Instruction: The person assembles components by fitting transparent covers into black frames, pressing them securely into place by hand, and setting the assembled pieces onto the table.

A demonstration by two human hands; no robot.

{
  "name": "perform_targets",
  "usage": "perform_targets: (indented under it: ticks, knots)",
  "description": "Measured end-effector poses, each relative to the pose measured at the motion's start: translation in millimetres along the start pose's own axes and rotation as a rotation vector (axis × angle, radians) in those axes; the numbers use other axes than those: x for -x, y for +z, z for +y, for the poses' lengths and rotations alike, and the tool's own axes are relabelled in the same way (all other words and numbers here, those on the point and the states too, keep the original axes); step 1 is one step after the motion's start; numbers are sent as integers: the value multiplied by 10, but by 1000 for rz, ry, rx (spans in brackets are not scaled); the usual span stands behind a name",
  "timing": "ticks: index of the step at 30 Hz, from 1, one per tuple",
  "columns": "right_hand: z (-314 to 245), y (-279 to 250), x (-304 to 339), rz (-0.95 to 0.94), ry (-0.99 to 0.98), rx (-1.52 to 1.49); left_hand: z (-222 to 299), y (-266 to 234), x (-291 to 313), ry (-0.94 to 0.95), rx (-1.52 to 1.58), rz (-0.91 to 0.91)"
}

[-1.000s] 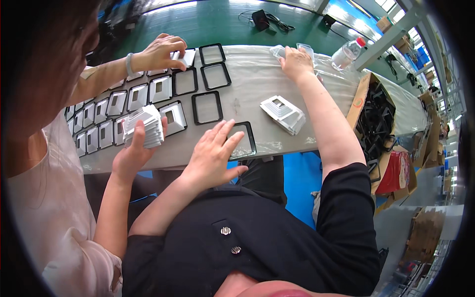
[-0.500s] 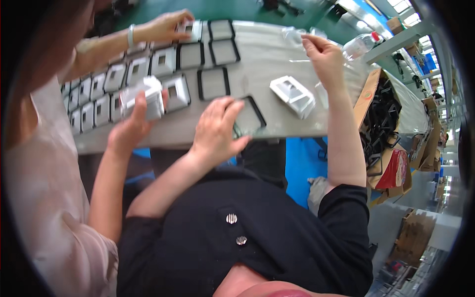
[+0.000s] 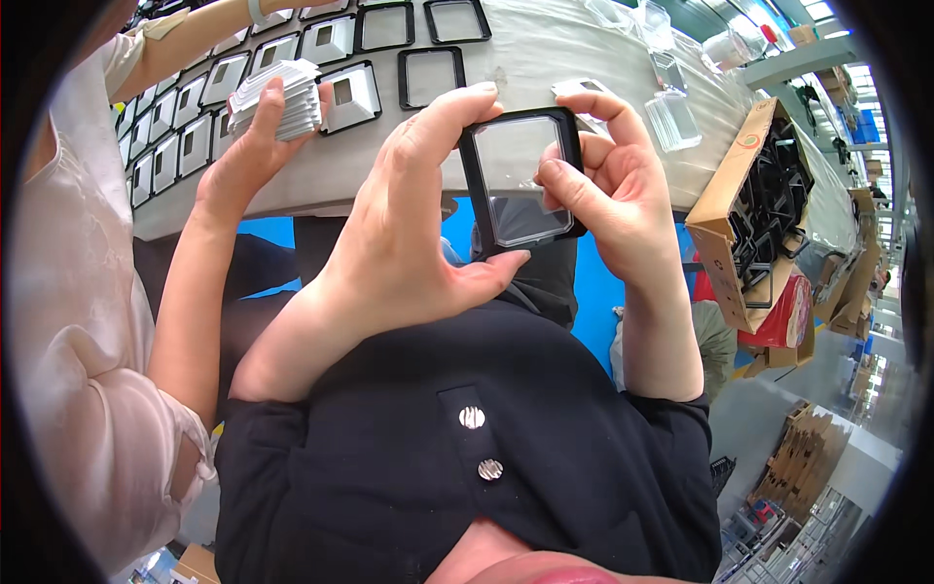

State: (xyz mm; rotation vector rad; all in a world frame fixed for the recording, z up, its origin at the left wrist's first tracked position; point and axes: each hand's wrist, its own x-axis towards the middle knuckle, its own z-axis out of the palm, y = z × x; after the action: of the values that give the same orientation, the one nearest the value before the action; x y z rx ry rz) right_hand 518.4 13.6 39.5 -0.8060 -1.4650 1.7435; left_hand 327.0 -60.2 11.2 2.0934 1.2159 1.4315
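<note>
In front of my chest, above the table's near edge, is a black rectangular frame point(image 3: 474, 180) with a clear plastic window point(image 3: 516, 165) in it. My left hand point(image 3: 399, 219) grips its left side, fingers at the top corner and thumb at the bottom. From the right, my right hand point(image 3: 628, 200) is closed on the frame, its thumb over the window and its fingers curled about the right edge. Partly hidden behind the right hand lies a white piece point(image 3: 589, 90) on the table.
A co-worker's hand point(image 3: 248, 161) on the left holds a stack of white trays point(image 3: 282, 102). Rows of black frames point(image 3: 431, 78), many with white inserts, cover the table's left. Clear plastic covers point(image 3: 671, 122) lie at the right, beside a cardboard box point(image 3: 715, 214) of black frames.
My left hand has lifted the black frame off the table toward me. My right hand has come down from the far right to the frame, where a clear window now shows.
</note>
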Motion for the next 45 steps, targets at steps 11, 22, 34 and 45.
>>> perform_targets:
  ticks: [11,22,34,45]
  knots:
    - [-15,14,77,22,-57,9,160,-70,0,18,-65,-43]
    - [562,-56,46,43,-617,1348,-602,211,216,-219,-221,-20]
    - [842,-68,25,-227,-569,1585,-812,217,271,-207,-253,-55]
    - [599,-225,-157,-226,-748,1522,-714,140,356,-158,-147,-29]
